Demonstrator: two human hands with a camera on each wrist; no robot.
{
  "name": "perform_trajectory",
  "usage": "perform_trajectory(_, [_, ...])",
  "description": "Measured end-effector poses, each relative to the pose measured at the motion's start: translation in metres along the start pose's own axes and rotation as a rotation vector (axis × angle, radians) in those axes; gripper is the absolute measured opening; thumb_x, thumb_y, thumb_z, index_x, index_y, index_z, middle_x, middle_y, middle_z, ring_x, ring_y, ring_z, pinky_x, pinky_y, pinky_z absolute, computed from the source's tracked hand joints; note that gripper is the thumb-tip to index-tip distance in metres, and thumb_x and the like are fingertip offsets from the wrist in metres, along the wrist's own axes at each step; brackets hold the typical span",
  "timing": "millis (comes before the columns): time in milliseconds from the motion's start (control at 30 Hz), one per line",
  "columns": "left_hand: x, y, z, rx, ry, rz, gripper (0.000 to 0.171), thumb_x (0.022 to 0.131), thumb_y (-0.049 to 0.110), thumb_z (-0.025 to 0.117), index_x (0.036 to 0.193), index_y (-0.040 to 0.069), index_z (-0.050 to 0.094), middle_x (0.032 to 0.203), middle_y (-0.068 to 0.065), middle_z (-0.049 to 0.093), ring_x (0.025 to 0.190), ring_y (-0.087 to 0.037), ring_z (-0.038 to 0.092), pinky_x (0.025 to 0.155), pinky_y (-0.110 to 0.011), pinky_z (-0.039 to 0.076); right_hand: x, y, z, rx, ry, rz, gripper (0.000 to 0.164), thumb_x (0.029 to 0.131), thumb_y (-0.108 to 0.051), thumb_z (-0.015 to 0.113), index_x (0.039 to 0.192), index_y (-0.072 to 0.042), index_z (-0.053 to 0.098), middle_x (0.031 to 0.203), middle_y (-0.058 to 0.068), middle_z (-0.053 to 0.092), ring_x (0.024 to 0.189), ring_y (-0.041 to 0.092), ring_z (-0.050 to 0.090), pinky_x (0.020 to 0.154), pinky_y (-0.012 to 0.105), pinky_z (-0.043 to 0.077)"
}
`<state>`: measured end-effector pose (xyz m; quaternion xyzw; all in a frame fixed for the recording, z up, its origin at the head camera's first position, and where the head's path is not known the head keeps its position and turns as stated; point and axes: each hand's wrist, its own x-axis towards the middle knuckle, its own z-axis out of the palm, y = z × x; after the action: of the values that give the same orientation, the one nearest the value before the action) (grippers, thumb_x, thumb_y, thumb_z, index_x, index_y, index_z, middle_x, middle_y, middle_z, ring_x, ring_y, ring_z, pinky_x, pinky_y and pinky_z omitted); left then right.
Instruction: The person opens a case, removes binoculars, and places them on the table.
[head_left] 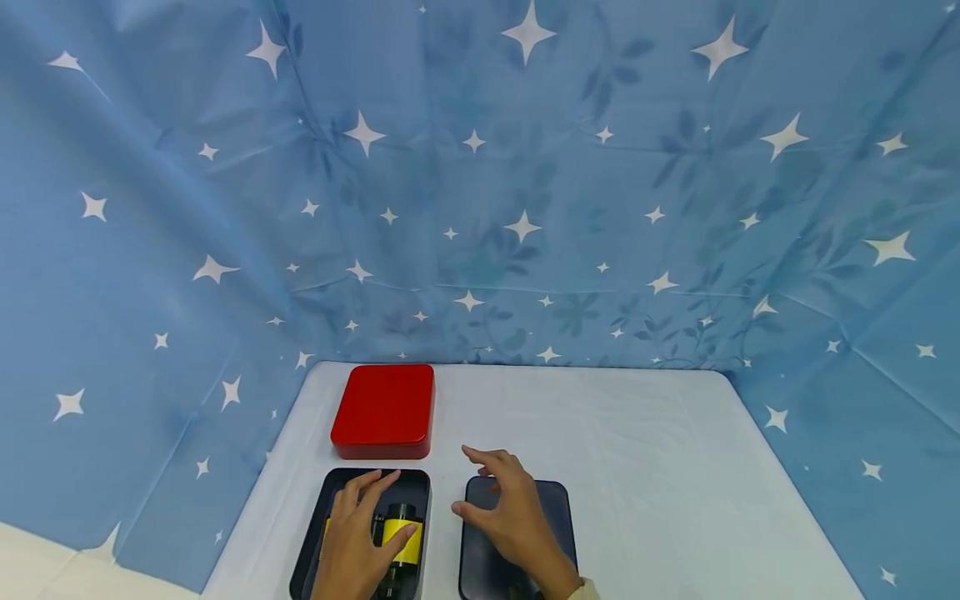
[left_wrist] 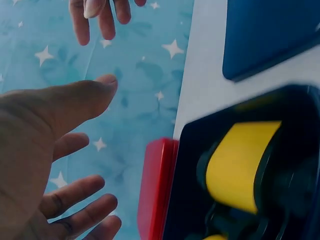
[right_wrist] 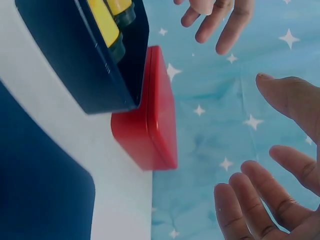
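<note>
A black-and-yellow pair of binoculars (head_left: 403, 537) lies in a dark open box (head_left: 318, 521) at the near left of the table. Over this box hovers my left hand (head_left: 354, 537), fingers spread and gently bent, hiding part of the binoculars. My right hand (head_left: 512, 515) is above a dark flat lid (head_left: 557, 518) right of the box, thumb and fingers apart. Both wrist views show nothing in either palm. Yellow barrels (left_wrist: 242, 167) with black ends show inside the box in the left wrist view.
A closed red box (head_left: 386, 408) stands just behind the dark box, near the table's back left corner. The white tabletop (head_left: 660, 467) extends to the right. A blue curtain (head_left: 480, 183) with white stars hangs behind and along both sides.
</note>
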<state>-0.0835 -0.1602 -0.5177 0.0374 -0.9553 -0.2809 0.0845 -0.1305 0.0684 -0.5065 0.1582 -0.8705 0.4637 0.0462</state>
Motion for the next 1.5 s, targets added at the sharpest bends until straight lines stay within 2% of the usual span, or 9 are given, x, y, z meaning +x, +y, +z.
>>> perform_trajectory(133, [0.002, -0.008, -0.008, 0.015, -0.025, -0.013, 0.078, 0.072, 0.040, 0.089, 0.141, 0.027, 0.055, 0.144, -0.008, 0.046, 0.118, -0.027, 0.046, 0.100, -0.062, 0.048, 0.006, -0.007, 0.008, -0.005, -0.028, -0.012, 0.076, 0.077, -0.037, 0.086, 0.144, -0.043, 0.048, 0.123, -0.010, 0.060, 0.104, 0.009, 0.056, 0.085, 0.025, 0.057])
perform_trajectory(367, [0.009, -0.023, -0.014, 0.053, -0.063, -0.031, 0.084, 0.069, 0.041, 0.090, 0.144, 0.025, 0.053, 0.147, -0.012, 0.043, 0.121, -0.031, 0.045, 0.102, -0.064, 0.045, 0.012, -0.014, 0.023, -0.013, -0.052, -0.030, 0.082, 0.075, -0.036, 0.088, 0.145, -0.045, 0.046, 0.125, -0.009, 0.060, 0.104, 0.010, 0.054, 0.083, 0.030, 0.058])
perform_trajectory(633, [0.009, -0.043, -0.021, 0.107, -0.104, -0.038, 0.089, 0.065, 0.045, 0.092, 0.143, 0.025, 0.054, 0.145, -0.016, 0.045, 0.119, -0.035, 0.048, 0.100, -0.068, 0.043, 0.015, -0.016, 0.044, -0.059, -0.129, -0.010, 0.088, 0.073, -0.035, 0.089, 0.145, -0.051, 0.041, 0.126, -0.009, 0.058, 0.104, 0.008, 0.051, 0.079, 0.022, 0.054])
perform_trajectory(867, [0.008, -0.058, -0.026, 0.136, -0.156, -0.036, 0.090, 0.060, 0.045, 0.094, 0.139, 0.022, 0.058, 0.140, -0.017, 0.050, 0.115, -0.034, 0.051, 0.098, -0.065, 0.046, 0.011, -0.017, 0.059, -0.066, -0.189, 0.036, 0.088, 0.071, -0.037, 0.090, 0.145, -0.047, 0.044, 0.129, -0.003, 0.056, 0.102, 0.015, 0.053, 0.075, 0.018, 0.053])
perform_trajectory(933, [0.007, -0.062, -0.027, 0.136, -0.168, -0.026, 0.089, 0.058, 0.044, 0.095, 0.137, 0.022, 0.060, 0.139, -0.016, 0.051, 0.113, -0.034, 0.051, 0.097, -0.063, 0.048, 0.010, -0.018, 0.062, -0.066, -0.203, 0.042, 0.087, 0.071, -0.036, 0.091, 0.145, -0.045, 0.046, 0.128, -0.003, 0.056, 0.102, 0.017, 0.054, 0.075, 0.020, 0.053])
perform_trajectory(1167, [0.008, -0.070, -0.026, 0.128, -0.246, -0.035, 0.085, 0.055, 0.042, 0.097, 0.131, 0.025, 0.064, 0.137, -0.014, 0.051, 0.108, -0.032, 0.053, 0.095, -0.060, 0.051, 0.008, -0.017, 0.077, -0.093, -0.243, 0.027, 0.086, 0.070, -0.037, 0.091, 0.144, -0.042, 0.049, 0.124, -0.007, 0.056, 0.109, 0.011, 0.049, 0.090, 0.037, 0.055])
perform_trajectory(1300, [0.009, -0.076, -0.023, 0.116, -0.288, -0.035, 0.084, 0.055, 0.040, 0.096, 0.131, 0.025, 0.064, 0.137, -0.016, 0.051, 0.110, -0.035, 0.054, 0.095, -0.063, 0.050, 0.006, -0.015, 0.083, -0.088, -0.255, 0.011, 0.086, 0.070, -0.037, 0.091, 0.144, -0.041, 0.049, 0.123, -0.008, 0.055, 0.110, 0.011, 0.048, 0.090, 0.036, 0.054])
perform_trajectory(1500, [0.011, -0.081, -0.018, 0.099, -0.329, -0.048, 0.082, 0.056, 0.040, 0.096, 0.130, 0.026, 0.064, 0.137, -0.013, 0.051, 0.110, -0.034, 0.054, 0.094, -0.062, 0.050, 0.004, -0.015, 0.091, -0.121, -0.276, 0.040, 0.083, 0.069, -0.040, 0.091, 0.142, -0.043, 0.051, 0.123, -0.008, 0.056, 0.104, 0.008, 0.048, 0.088, 0.033, 0.055])
